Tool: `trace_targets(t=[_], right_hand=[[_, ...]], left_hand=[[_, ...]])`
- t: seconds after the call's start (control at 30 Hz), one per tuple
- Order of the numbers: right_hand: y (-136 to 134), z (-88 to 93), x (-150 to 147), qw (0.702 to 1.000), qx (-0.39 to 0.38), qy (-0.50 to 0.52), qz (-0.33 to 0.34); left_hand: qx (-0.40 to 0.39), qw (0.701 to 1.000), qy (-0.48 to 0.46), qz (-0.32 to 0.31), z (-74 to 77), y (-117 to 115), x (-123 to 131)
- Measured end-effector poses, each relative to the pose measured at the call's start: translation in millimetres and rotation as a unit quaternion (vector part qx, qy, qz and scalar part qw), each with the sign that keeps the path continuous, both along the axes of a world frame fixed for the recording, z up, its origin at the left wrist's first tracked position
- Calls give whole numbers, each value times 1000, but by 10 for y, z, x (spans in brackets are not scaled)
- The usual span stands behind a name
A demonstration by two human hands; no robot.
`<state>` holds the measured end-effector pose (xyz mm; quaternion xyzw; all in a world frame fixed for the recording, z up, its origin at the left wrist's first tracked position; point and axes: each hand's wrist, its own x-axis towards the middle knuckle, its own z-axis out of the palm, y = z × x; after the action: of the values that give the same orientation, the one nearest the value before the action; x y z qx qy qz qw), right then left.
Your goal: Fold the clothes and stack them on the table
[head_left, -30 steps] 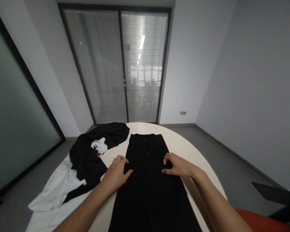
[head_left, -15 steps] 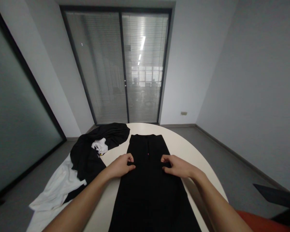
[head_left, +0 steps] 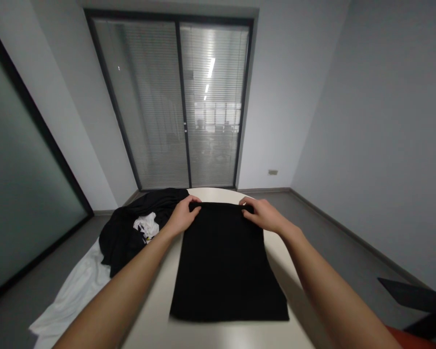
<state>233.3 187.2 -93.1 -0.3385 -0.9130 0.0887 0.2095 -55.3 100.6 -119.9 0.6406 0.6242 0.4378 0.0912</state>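
A plain black garment, which looks like a skirt [head_left: 228,261], lies flat before me, with its near hem straight across the table. My left hand [head_left: 181,213] pinches its far left corner between thumb and fingers. At the far right corner, my right hand [head_left: 263,213] has the same kind of pinch on the cloth. The far edge runs fairly taut between both hands. Whatever lies beneath or behind that edge is hidden.
The skirt rests on a pale rounded table [head_left: 156,310]. To the left lie a heap of black cloth [head_left: 119,237], a crumpled white piece [head_left: 147,226] and a white garment [head_left: 72,295]. Beyond stands a glazed partition with blinds [head_left: 214,145]. A dark flat object [head_left: 414,295] juts in at right.
Both hands have moved away from me toward the table's far side, drawing the skirt along. Its near hem has come into view, and the far part with the centre line no longer shows.
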Motion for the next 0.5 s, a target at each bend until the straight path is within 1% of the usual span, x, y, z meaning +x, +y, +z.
trace_targets(t=[0.07, 0.1, 0.17, 0.23, 0.3, 0.37, 0.43, 0.5], right_hand=[[139, -46, -77, 999, 31, -16, -29], [201, -102, -115, 998, 43, -27, -42], [302, -271, -179, 996, 50, -52, -61], [364, -496, -214, 995, 25, -78, -65], [395, -733, -213, 992, -18, -100, -68], [413, -935, -186, 991, -49, -93, -85], [435, -1071, -147, 990, -62, -58, -109], [469, -1131, -112, 988, -80, -23, -128]], left_hand=[[-2, 1000, -1, 6, -47, 136, -23], [-8, 1000, -1, 10, -98, 193, -31], [-34, 999, -2, 20, -257, 276, -42], [-73, 997, -5, 35, -470, 315, -49], [-114, 992, -13, 54, -688, 321, -63], [-135, 988, -26, 71, -859, 316, -87], [-137, 986, -44, 80, -953, 320, -119], [-127, 987, -67, 77, -971, 342, -149]])
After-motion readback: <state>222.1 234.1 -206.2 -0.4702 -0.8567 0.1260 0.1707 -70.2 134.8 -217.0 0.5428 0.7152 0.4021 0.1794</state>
